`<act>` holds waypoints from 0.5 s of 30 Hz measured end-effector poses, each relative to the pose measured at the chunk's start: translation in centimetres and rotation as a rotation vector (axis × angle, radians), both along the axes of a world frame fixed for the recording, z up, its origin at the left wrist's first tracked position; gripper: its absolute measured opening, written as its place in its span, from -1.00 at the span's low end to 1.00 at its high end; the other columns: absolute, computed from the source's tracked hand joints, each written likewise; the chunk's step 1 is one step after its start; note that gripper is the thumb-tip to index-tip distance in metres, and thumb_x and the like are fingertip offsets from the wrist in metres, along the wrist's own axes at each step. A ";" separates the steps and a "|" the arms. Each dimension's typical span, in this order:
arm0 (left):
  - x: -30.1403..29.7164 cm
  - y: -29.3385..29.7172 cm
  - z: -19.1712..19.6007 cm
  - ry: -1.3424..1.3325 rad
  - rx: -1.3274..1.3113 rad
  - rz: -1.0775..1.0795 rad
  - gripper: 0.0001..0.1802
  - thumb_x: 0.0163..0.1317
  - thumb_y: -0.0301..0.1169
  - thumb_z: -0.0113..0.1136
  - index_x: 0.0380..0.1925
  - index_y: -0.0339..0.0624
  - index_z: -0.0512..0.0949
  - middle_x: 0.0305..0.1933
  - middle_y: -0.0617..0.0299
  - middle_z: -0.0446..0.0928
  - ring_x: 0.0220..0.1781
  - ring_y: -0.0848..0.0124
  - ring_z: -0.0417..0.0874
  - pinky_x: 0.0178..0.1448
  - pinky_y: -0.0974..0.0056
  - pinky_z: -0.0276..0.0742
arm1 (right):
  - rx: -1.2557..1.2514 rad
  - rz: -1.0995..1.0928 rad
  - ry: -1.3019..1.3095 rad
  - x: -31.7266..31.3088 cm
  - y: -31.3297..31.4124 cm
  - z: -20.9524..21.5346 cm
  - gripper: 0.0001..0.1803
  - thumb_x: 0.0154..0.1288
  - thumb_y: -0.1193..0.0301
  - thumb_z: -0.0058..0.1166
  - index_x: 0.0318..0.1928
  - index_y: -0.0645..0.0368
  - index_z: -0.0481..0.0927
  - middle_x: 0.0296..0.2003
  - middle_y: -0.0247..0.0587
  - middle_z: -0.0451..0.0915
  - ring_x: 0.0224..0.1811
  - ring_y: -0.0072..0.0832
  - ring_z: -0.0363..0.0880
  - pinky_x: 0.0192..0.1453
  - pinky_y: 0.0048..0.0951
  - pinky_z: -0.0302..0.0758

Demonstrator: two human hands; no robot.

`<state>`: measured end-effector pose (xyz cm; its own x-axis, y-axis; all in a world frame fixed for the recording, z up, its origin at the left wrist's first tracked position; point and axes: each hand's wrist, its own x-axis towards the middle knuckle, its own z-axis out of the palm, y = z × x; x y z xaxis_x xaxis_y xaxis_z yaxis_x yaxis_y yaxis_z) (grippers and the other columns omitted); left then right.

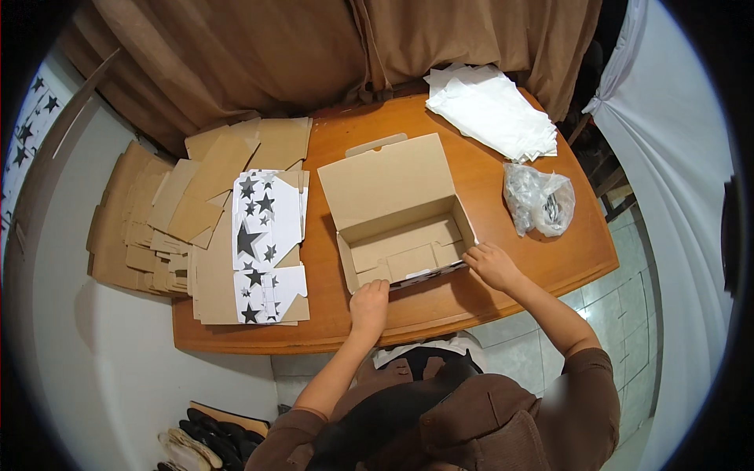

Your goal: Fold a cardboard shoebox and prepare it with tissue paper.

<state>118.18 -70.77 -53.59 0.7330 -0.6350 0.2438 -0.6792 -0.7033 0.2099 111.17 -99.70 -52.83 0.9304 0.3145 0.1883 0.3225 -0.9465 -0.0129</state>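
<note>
An open cardboard box stands on the wooden table in front of me, brown inside, its lid raised toward the far side with a tuck flap at the top. Nothing lies inside it. My left hand is closed on the box's near left corner. At the near right corner, my right hand grips the edge with its fingers bent over it. A bit of black-and-white print shows on the near wall between the hands. My thumbs are partly hidden.
Flat cardboard blanks pile up at the table's left, with star-printed white blanks on top. White paper sheets lie at the far right, above a clear plastic bag. Brown curtains hang behind the wooden table.
</note>
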 end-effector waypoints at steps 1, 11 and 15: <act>-0.1 0.0 0.0 -0.018 0.001 0.003 -0.76 -0.18 -0.63 0.09 -0.40 -0.21 0.49 -0.41 0.15 0.51 -0.35 0.23 0.55 -0.29 0.20 0.49 | 0.014 0.082 -0.025 0.2 -0.4 0.0 -0.78 0.04 0.47 -0.03 -0.25 0.19 0.51 -0.39 -0.25 0.45 -0.26 -0.35 0.47 -0.17 -0.39 0.45; -3.6 -6.7 2.7 -0.092 -0.075 -0.044 -0.47 0.01 -0.47 0.08 0.08 -0.28 0.34 0.04 0.05 0.40 0.12 0.21 0.39 0.18 0.13 0.31 | 0.369 0.341 -0.196 0.2 -7.2 1.6 -0.64 0.02 0.54 0.03 -0.08 0.24 0.53 -0.10 -0.12 0.54 -0.07 -0.26 0.54 -0.03 -0.32 0.51; -5.3 -12.3 1.1 -0.058 -0.142 -0.196 -0.47 0.06 -0.39 0.13 0.08 -0.29 0.34 0.10 0.08 0.38 0.16 0.20 0.36 0.23 0.09 0.23 | 0.204 0.387 -0.180 1.4 -9.9 1.7 -0.65 0.07 0.50 0.01 -0.06 0.21 0.52 -0.03 -0.19 0.52 0.00 -0.29 0.50 0.09 -0.31 0.46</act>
